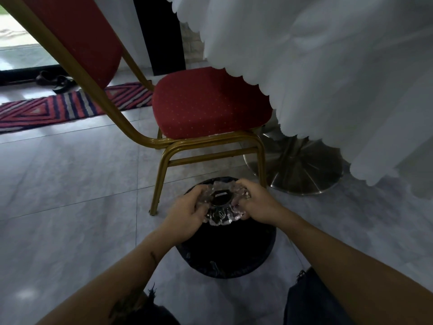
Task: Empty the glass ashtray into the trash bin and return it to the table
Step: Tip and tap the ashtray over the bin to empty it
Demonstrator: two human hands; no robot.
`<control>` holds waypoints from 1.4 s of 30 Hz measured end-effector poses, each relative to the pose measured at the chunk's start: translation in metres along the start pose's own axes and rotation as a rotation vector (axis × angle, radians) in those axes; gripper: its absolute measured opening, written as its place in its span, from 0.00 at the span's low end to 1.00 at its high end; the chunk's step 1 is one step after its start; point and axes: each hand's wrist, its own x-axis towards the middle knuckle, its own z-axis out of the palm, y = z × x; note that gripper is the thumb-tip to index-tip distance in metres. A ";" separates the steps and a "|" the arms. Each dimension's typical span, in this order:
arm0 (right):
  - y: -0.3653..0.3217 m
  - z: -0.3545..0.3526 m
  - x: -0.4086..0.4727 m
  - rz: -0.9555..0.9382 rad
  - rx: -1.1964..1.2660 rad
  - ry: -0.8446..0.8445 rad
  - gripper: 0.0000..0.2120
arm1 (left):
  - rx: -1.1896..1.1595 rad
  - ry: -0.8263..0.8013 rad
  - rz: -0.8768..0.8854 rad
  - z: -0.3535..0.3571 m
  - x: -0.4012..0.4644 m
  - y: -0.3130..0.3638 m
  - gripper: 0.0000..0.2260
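Note:
A clear cut-glass ashtray [220, 207] hangs right over the dark opening of a round black trash bin [225, 254] on the tiled floor. My left hand [187, 212] grips its left rim and my right hand [255, 202] grips its right rim. The ashtray appears turned over, its round base facing up at me. The inside of the bin is too dark to read. The table shows only as a white scalloped tablecloth [328, 78] hanging at the upper right.
A red padded chair with a gold frame [206, 106] stands just beyond the bin. The table's round metal foot [297, 170] sits at the right under the cloth. A striped rug [58, 109] and sandals [56, 82] lie at the far left.

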 end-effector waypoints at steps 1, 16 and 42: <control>-0.001 0.001 0.001 0.037 0.039 0.000 0.14 | -0.082 -0.005 -0.078 0.000 0.001 0.000 0.13; -0.013 0.027 0.014 0.282 0.042 -0.019 0.21 | -0.367 0.084 -0.467 0.000 0.004 -0.007 0.11; -0.013 0.042 0.023 0.296 -0.114 0.202 0.15 | -0.288 0.034 -0.321 0.003 0.005 -0.003 0.12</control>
